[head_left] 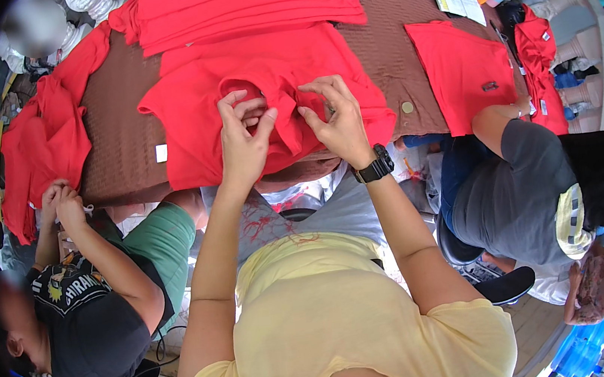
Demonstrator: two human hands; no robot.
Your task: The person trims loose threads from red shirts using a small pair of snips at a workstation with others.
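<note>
Fingers of L hand point(242, 141) & R hand point(344, 129) are half-curled, thumbs a bit apart, at the bunched opening of a red garment point(189, 97); can't tell if either pinches cloth. Garment's on the brown-covered table point(112, 114), ctr, right in front of the person. Black watch point(373, 168) on R wrist. Small white slip point(161, 154) just L of garment; round disc point(407, 107) near its R edge. Folded red stack point(241, 0) just beyond. Flat red piece point(465, 70) farther R. Co-worker point(109, 340) at L holds red cloth point(48, 144).
</note>
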